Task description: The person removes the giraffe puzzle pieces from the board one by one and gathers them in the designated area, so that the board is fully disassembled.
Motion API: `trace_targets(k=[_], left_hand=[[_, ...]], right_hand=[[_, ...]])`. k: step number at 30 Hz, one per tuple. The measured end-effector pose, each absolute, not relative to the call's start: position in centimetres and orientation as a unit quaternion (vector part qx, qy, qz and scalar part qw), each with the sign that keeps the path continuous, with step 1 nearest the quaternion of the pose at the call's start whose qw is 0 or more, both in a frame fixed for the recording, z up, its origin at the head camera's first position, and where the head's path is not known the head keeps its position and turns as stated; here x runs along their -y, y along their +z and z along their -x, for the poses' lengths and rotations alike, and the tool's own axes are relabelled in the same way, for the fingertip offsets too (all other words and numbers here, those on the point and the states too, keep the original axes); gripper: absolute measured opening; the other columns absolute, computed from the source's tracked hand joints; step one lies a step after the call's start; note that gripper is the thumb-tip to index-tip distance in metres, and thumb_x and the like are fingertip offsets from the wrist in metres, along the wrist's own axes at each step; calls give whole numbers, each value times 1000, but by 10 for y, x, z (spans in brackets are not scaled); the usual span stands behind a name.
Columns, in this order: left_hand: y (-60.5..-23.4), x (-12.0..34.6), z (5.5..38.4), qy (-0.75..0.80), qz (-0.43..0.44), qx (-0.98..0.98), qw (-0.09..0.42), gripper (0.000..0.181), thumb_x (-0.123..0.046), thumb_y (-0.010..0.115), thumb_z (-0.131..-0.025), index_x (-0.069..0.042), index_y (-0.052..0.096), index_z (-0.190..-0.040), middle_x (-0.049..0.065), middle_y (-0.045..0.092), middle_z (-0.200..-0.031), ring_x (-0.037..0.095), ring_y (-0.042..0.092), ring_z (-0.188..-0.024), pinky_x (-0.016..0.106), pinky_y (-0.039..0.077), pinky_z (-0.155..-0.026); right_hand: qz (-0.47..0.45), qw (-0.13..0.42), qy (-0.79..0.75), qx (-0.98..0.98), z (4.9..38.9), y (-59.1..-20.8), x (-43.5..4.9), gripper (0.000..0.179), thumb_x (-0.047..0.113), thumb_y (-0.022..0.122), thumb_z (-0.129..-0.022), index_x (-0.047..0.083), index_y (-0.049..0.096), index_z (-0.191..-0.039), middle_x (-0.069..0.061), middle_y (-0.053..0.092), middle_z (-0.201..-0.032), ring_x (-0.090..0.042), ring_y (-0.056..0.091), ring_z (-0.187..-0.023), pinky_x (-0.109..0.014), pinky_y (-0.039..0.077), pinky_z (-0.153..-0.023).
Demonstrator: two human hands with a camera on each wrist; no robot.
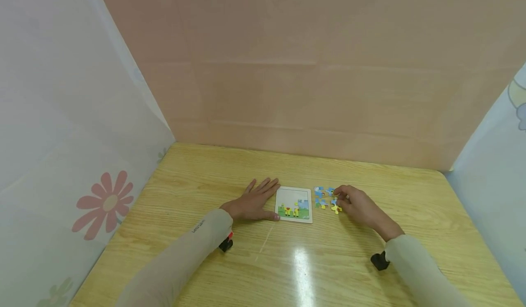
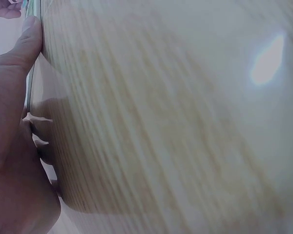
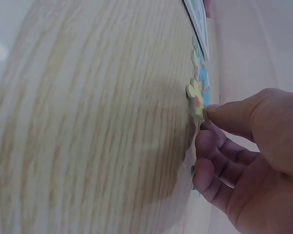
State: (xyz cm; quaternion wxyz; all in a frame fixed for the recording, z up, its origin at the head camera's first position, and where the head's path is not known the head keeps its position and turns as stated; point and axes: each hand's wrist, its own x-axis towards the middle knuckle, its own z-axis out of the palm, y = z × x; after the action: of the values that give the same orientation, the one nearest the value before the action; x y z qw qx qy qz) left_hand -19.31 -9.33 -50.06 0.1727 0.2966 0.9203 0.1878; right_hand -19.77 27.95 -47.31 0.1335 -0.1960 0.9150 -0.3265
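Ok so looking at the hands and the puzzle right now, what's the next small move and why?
Probably lift the yellow piece and carry it left to the puzzle board. The right hand already has its fingertips on that piece among the loose pieces beside the board, while the left hand lies flat on the table against the board's left edge, seemingly steadying it.

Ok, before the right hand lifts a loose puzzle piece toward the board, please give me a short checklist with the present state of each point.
1. Left hand lies flat on the table, its thumb against the puzzle board: ok.
2. Right hand has its fingertips on the loose puzzle pieces: ok.
3. A piece firmly pinched, not only touched: cannot tell.
4. Board lies flat, with its upper part not filled: ok.
5. Path from pieces to board free of other things: ok.
6. Which slot the touched piece fits: cannot tell.
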Motion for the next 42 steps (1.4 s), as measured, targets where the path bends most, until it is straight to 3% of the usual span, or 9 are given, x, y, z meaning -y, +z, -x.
trace_targets(k=[5, 13, 21, 29, 42], left_hand=[[-500, 93, 193, 193, -296, -920, 172, 106, -67, 63, -99, -19, 5, -174, -1, -1, -183, 24, -6, -171, 61, -9, -136], [-502, 95, 193, 192, -300, -919, 169, 107, -65, 65, -99, -17, 7, -174, 1, 0, -183, 27, -5, -171, 63, -9, -135], [-502, 95, 194, 189, -300, -919, 174, 106, -69, 61, -99, -20, 5, -174, -1, -2, -183, 24, -7, -171, 62, -10, -135], [-514, 94, 199, 203, -300, -917, 169, 109, -68, 65, -97, -21, 5, -174, -3, -3, -183, 23, -8, -171, 62, -12, -135], [-519, 96, 202, 196, -291, -920, 172, 110, -71, 64, -96, -24, 3, -174, -7, -6, -182, 20, -10, -170, 58, -12, -136]], right_hand=[[186, 137, -326, -917, 197, -470, -278, 31, 8, 61, -107, -6, 61, -135, -22, 65, -122, -15, 60, -82, -24, 51, -66], [193, 135, -339, -911, 200, -472, -266, 28, 10, 62, -107, -4, 63, -132, -17, 67, -118, -12, 54, -75, -23, 49, -65], [215, 131, -324, -912, 201, -473, -243, 25, 12, 63, -107, -1, 68, -127, -12, 69, -117, -14, 58, -87, -24, 51, -77], [243, 141, -304, -910, 200, -477, -223, 23, 14, 68, -104, 3, 71, -124, -7, 70, -116, -21, 68, -106, -39, 58, -90], [246, 179, -272, -913, 198, -468, -200, 24, 15, 74, -99, 4, 67, -119, -7, 69, -107, -19, 63, -95, -38, 55, -86]])
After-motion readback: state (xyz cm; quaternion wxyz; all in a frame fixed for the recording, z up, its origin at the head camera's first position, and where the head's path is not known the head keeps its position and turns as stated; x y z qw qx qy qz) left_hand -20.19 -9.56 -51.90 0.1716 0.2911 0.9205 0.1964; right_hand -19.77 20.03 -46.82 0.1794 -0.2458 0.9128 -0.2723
